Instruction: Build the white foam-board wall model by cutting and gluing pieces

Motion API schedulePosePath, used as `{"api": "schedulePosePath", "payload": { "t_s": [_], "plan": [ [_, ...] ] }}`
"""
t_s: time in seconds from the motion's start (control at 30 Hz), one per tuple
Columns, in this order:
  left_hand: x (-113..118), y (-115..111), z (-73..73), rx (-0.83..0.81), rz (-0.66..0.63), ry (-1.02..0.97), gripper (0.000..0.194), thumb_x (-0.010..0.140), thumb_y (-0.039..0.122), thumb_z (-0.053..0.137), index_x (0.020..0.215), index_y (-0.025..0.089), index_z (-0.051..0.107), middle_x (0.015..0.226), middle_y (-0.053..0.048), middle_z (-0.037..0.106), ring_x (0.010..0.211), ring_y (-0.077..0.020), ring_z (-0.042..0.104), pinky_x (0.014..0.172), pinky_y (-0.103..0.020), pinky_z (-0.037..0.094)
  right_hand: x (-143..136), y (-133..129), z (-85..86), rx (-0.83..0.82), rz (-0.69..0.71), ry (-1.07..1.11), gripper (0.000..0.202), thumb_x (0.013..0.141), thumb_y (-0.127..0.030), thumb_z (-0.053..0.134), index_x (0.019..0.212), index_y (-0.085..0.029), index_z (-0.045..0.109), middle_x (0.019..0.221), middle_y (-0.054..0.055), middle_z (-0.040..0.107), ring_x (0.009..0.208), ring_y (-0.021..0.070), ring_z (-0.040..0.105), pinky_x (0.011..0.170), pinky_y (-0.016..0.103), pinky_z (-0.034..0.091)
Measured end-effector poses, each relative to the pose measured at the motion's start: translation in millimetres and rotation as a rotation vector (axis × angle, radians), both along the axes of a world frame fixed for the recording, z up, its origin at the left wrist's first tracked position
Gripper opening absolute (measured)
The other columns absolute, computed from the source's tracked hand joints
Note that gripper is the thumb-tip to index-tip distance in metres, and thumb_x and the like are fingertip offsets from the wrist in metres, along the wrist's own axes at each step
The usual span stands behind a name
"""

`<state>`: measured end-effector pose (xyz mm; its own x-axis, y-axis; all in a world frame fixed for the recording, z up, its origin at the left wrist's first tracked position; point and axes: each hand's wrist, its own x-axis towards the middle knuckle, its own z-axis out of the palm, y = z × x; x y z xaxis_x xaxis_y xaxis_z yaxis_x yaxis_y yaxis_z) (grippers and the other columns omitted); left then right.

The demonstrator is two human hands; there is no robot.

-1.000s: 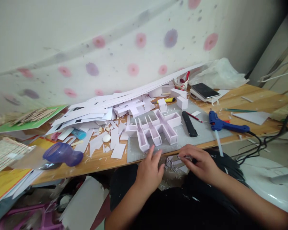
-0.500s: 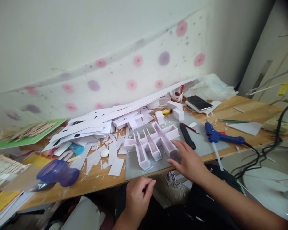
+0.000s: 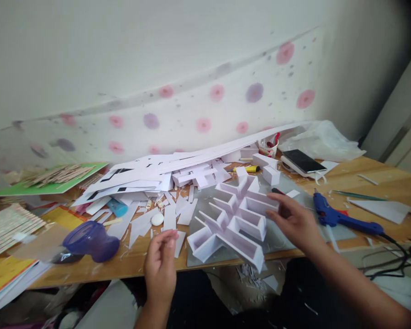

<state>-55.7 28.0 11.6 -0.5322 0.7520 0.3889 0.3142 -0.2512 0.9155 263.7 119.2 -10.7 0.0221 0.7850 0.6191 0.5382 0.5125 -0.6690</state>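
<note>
A white foam-board model (image 3: 238, 210) with several open box-like arms lies at an angle over the grey cutting mat (image 3: 202, 260). My right hand (image 3: 294, 219) pinches the end of one of its right-hand arms between thumb and fingers. My left hand (image 3: 160, 262) hovers by the table's front edge, left of the model and apart from it. Its fingers are curled in close to the thumb, and nothing shows in them. Behind my right fingers, a black-handled tool is mostly hidden.
A blue glue gun (image 3: 342, 217) lies at right, its cable trailing off the table. Around the mat are white board scraps (image 3: 142, 226), a yellow cutter (image 3: 250, 169), a phone (image 3: 303, 161) and a cup (image 3: 269, 148). A purple container (image 3: 92, 242) lies at left.
The model has been turned and its front end now juts past the mat's front edge. My right hand has closed on one arm. My left hand has moved left. The view has shifted.
</note>
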Motion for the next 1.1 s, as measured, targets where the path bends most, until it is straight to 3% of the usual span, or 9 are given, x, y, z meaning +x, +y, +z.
{"api": "schedulePosePath", "payload": {
  "t_s": [0.07,0.2,0.3,0.33,0.47,0.63,0.87,0.97,1.1],
  "plan": [
    [-7,9,12.3,-0.007,-0.075,-0.178,0.033,0.078,0.045,0.064,0.099,0.020,0.061,0.105,-0.007,0.067,0.095,-0.0216,0.064,0.083,-0.033,0.050,6,11,12.3,-0.013,0.101,0.149,0.033,0.080,-0.031,0.065,0.113,-0.026,0.061,0.101,0.006,0.069,0.073,0.0193,0.066,0.066,0.034,0.055],
    [-3,20,38.1,-0.249,-0.537,-0.527,0.058,0.074,0.053,0.063,0.121,0.020,0.053,0.121,-0.016,0.063,0.094,-0.0283,0.066,0.076,-0.039,0.052,3,36,48.5,0.027,0.405,0.398,0.042,0.073,-0.031,0.075,0.112,-0.028,0.060,0.113,0.005,0.066,0.100,0.0237,0.064,0.082,0.039,0.055],
    [13,18,42.0,-0.349,-0.769,-0.593,0.076,0.065,0.054,0.072,0.128,0.019,0.048,0.119,-0.019,0.063,0.087,-0.0315,0.069,0.071,-0.040,0.053,-9,50,77.3,-0.052,0.625,0.436,0.054,0.067,-0.032,0.080,0.116,-0.030,0.056,0.108,0.004,0.067,0.099,0.0228,0.065,0.082,0.040,0.055],
    [19,17,39.2,-0.365,-0.768,-0.610,0.074,0.064,0.052,0.074,0.125,0.018,0.049,0.118,-0.018,0.063,0.082,-0.0297,0.069,0.068,-0.039,0.053,-14,53,85.0,-0.078,0.675,0.432,0.058,0.065,-0.033,0.081,0.117,-0.030,0.055,0.106,0.004,0.068,0.098,0.0225,0.065,0.081,0.039,0.056],
    [37,13,17.6,-0.289,-0.519,-0.654,0.055,0.068,0.039,0.076,0.114,0.019,0.054,0.104,-0.007,0.066,0.060,-0.0095,0.061,0.056,-0.022,0.046,-31,63,100.9,-0.147,0.823,0.434,0.066,0.058,-0.028,0.084,0.116,-0.029,0.054,0.099,0.002,0.066,0.094,0.0202,0.065,0.077,0.035,0.056],
    [46,12,-2.4,-0.301,-0.547,-0.772,0.057,0.066,0.039,0.078,0.114,0.022,0.053,0.114,-0.009,0.064,0.092,-0.0221,0.066,0.071,-0.032,0.052,-47,74,102.7,-0.228,0.926,0.428,0.068,0.054,-0.026,0.084,0.115,-0.027,0.055,0.099,0.002,0.065,0.099,0.0208,0.062,0.073,0.031,0.055],
    [57,9,-12.7,-0.295,-0.529,-0.878,0.057,0.067,0.032,0.079,0.117,0.025,0.054,0.109,-0.005,0.067,0.090,-0.0207,0.066,0.075,-0.035,0.054,-65,73,110.0,-0.271,1.078,0.481,0.073,0.051,-0.016,0.084,0.117,-0.026,0.055,0.095,0.000,0.065,0.093,0.0176,0.062,0.069,0.028,0.055],
    [61,8,-12.1,-0.333,-0.582,-0.952,0.060,0.063,0.037,0.081,0.116,0.022,0.055,0.104,-0.007,0.070,0.088,-0.0262,0.068,0.077,-0.042,0.055,-66,76,112.6,-0.282,1.021,0.446,0.070,0.054,-0.016,0.081,0.118,-0.026,0.055,0.099,0.001,0.065,0.096,0.0175,0.062,0.072,0.028,0.055],
    [66,9,-11.6,-0.397,-0.440,-1.084,0.055,0.068,0.038,0.077,0.115,0.017,0.056,0.094,-0.009,0.073,0.077,-0.0253,0.071,0.076,-0.042,0.057,-54,88,107.0,-0.312,0.826,0.437,0.058,0.062,-0.018,0.075,0.116,-0.025,0.056,0.101,0.003,0.066,0.098,0.0186,0.063,0.080,0.034,0.053]
  ]
}}
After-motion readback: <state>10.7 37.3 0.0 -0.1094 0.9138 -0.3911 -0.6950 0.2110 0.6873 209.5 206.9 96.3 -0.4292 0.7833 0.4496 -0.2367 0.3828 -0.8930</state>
